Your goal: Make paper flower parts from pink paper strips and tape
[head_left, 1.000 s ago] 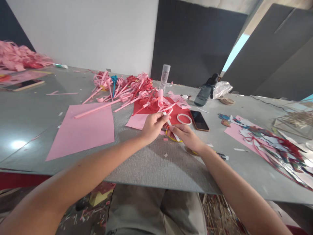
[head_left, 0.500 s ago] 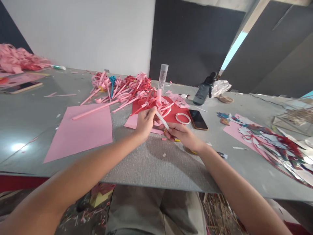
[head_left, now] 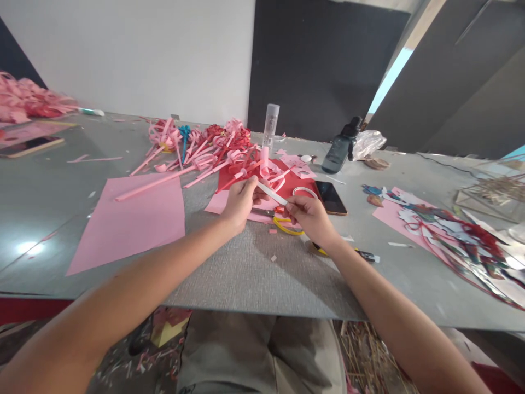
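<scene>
A narrow white strip is stretched between my two hands above the table. Its left end is pinched by my left hand, thumb on top. The fingers of my right hand are closed on the other end. Below the strip lie scissors with yellow and red handles, their blades partly behind my left fingers. A white ring, like a tape roll, rests on a red sheet just beyond my right hand. Behind my left hand are pink and red paper-strip flowers on rolled stems.
A large pink sheet lies left. On the right are a phone, a dark dropper bottle and ribbon-and-paper pieces. A clear cylinder stands at the back. By my right wrist is a cutter.
My right hand has moved slightly right and up, so the strip lies flatter and more of the scissors shows. My left hand keeps its pinch. The view has shifted slightly.
</scene>
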A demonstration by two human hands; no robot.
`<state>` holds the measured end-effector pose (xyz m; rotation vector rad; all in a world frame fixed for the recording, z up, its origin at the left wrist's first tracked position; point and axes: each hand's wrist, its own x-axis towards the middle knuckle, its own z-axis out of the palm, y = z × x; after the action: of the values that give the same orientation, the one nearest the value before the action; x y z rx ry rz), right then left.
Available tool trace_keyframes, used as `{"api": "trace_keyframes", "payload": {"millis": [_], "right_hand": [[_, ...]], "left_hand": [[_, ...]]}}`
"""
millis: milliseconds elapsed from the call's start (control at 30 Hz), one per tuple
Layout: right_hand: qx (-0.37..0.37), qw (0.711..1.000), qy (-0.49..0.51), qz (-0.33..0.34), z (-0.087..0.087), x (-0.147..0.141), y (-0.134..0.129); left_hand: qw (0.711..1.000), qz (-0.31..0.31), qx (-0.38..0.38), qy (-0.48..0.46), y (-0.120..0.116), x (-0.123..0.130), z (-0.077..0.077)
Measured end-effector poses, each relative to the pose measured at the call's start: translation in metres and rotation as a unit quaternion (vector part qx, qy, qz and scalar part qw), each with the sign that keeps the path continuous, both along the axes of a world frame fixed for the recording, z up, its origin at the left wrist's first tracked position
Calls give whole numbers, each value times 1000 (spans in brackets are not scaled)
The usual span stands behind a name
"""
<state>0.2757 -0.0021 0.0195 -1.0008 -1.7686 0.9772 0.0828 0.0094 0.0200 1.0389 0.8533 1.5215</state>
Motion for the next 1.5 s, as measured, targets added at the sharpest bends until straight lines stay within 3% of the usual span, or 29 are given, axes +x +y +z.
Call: {"api": "trace_keyframes", "payload": {"millis": [200,333,567,733,933,1233,1500], "right_hand": [[86,986,42,-133,-2,9,7],[119,979,46,-160,-2,10,7],[129,984,6,-126,0,7,1],[257,961,-93,-50,2,4,-8],[268,955,-129,-9,-2,2,-7],[280,946,-161,-19,-7,3,-4],[292,939,-180,-29,-6,1,-6]], "left_hand": [[996,-88,11,-21,0,-6,4],[996,-82,14,-29,1,-5,3],[998,-27,51,-14,1,-3,1],[991,7,102,87,-2,-3,2],[970,-37,146,193,-14,2,-2],[976,-49,89,195,-15,4,-4],[963,-11,130,237,-19,8,-8]]}}
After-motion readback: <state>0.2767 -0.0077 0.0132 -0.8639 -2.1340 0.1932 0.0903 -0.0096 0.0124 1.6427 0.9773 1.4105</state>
